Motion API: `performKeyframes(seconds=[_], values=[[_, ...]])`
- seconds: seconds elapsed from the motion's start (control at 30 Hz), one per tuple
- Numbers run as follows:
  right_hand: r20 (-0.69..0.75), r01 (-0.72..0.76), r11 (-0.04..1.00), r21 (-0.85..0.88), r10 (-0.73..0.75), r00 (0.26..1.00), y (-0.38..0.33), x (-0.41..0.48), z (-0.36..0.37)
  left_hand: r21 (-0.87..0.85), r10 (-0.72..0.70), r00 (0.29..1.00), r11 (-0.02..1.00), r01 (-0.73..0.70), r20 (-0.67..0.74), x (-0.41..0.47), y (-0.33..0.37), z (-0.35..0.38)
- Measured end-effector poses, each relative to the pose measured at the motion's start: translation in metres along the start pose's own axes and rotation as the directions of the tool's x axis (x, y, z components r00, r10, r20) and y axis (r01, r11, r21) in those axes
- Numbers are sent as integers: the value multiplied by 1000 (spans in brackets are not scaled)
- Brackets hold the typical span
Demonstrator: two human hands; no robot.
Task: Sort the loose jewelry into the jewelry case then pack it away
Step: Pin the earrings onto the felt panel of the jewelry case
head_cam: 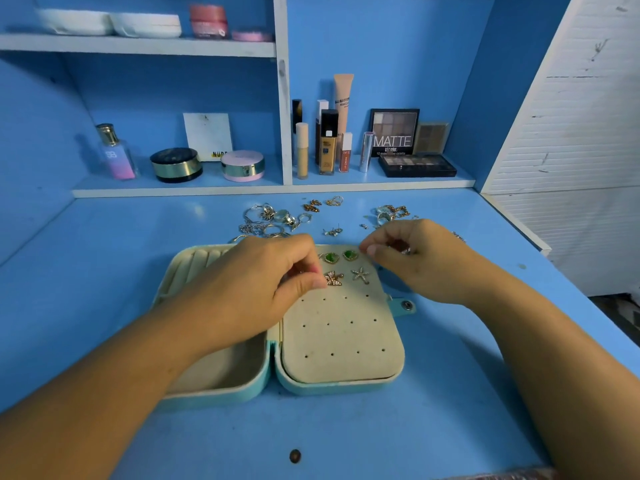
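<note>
Open teal jewelry case (341, 341), cream felt inside; four earrings (349, 255) pinned in its right half; left hand (263, 282) pinches one gold earring (335, 278) there; right hand (412, 259) curls round a small silvery piece (406, 251); most loose jewelry (273, 220) lies behind it.

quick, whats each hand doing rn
left hand: pinching the gold starfish earring.
right hand: curled round a small shiny piece, too small to identify.

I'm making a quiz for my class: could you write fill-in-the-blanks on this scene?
The open jewelry case lies on a ____ desk. The top two earrings on its panel have ____ stones. The ____ hand pinches a gold earring below them. The shelf palette reads ____.
Missing: blue; green; left; MATTE.
</note>
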State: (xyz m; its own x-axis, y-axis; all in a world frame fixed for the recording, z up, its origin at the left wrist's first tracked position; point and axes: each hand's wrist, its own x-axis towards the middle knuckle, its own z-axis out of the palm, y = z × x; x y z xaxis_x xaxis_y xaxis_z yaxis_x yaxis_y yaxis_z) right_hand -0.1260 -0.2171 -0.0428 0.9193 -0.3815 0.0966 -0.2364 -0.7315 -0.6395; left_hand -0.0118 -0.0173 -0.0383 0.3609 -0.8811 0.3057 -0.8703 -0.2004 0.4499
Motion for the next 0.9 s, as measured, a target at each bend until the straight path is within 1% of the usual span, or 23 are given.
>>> performKeyframes(seconds=[0.07,0.1,0.2,0.27,0.3,0.37,0.43,0.53,0.63,0.8,0.9], values=[[-19,-28,997,72,29,999,1,1,1,-22,5,1000,1000,-5,-7,0,1,-1],[-34,-36,996,80,39,999,1,1,2,-28,6,1000,1000,-7,-8,0,1,-1],[-37,-37,999,2,37,999,2,1,3,-34,-16,1000,999,16,7,1,3,-2],[-23,-26,998,-49,25,999,0,-1,3,-41,-51,997,998,54,54,2,6,-2],[-19,-27,999,-43,26,999,-1,-2,3,-30,-69,994,997,72,86,3,7,-2],[-12,-53,998,35,53,998,-2,-2,2,19,-94,984,996,92,149,4,9,-4],[-5,-119,981,153,122,993,-2,-2,2,55,-108,977,994,99,186,6,10,-5],[35,-242,912,330,245,969,-2,-1,3,64,-112,978,993,102,175,8,12,-3],[88,-316,829,461,312,946,-5,-1,2,33,-89,983,996,85,158,10,16,2],[125,-325,697,640,324,938,-7,0,2,44,-20,987,999,13,159,17,25,9],[193,-347,569,745,314,930,-9,-1,0,64,19,990,998,-29,143,22,28,7]])
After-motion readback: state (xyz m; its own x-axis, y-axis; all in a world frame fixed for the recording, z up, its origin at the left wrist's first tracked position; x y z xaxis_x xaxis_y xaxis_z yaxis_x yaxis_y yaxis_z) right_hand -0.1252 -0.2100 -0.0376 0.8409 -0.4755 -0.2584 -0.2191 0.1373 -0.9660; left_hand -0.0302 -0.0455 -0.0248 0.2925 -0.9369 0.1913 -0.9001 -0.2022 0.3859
